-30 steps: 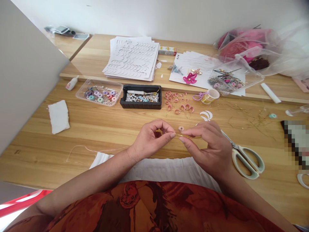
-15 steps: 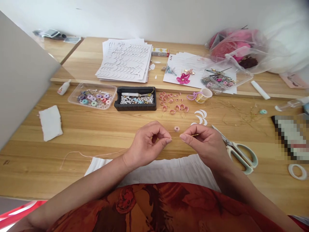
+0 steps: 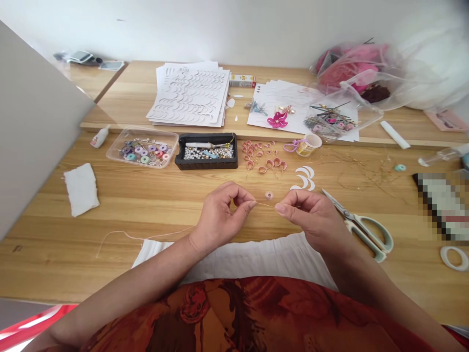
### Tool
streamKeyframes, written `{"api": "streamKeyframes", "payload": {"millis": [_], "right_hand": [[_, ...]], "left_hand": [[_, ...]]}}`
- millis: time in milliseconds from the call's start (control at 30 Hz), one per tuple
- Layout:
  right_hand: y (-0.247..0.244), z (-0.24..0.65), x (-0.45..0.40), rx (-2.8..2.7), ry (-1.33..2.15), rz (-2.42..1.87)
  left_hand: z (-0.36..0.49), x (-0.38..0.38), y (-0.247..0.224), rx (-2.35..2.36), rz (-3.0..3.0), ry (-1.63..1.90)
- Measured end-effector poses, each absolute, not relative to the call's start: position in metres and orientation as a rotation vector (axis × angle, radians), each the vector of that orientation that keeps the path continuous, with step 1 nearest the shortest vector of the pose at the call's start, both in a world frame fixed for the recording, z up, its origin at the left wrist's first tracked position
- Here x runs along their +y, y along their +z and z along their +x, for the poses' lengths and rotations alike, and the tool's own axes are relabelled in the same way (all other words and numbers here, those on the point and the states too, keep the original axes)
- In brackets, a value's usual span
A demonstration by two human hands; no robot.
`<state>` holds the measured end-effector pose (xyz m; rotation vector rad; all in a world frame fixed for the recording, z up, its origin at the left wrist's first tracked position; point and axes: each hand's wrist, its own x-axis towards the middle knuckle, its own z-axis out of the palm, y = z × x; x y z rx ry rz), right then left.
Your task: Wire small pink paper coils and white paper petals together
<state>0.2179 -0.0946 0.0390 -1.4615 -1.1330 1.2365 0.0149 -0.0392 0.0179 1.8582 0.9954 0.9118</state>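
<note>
A thin gold wire runs between my two hands above the wooden table. My left hand pinches one end between thumb and forefinger. The other end is in the pinched fingers of my right hand. Just beyond the wire lies a small pink thread spool. Several pink wire loops and white crescent cut-outs rest farther back. Scissors with pale green handles lie beside my right hand. Under my wrists is a white cloth.
A black bead tray and a clear box of spools stand back left. Paper sheets, hair clips and plastic bags are on the raised shelf. At the right lie loose wires and a tape roll.
My hands have drawn slightly apart, so more of the wire shows between them. My left hand has shifted a little left and up. The view has moved slightly.
</note>
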Motion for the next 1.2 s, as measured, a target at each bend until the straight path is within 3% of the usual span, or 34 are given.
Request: {"api": "streamKeyframes", "payload": {"millis": [233, 567, 967, 1200], "right_hand": [[0.038, 0.219, -0.094, -1.171, 1.238, -1.538], [0.041, 0.213, -0.096, -1.270, 1.109, -1.646], [0.033, 0.239, -0.085, -0.919, 0.953, -1.426], [0.032, 0.219, -0.092, -1.076, 1.322, -1.424]], "left_hand": [[0.013, -0.036, 0.016, 0.894, 1.998, 1.042], [0.018, -0.051, 0.024, 0.894, 1.908, 0.693], [0.020, -0.045, 0.024, 0.950, 1.444, 0.648], [0.021, -0.043, 0.023, 0.937, 1.330, 0.672]]}}
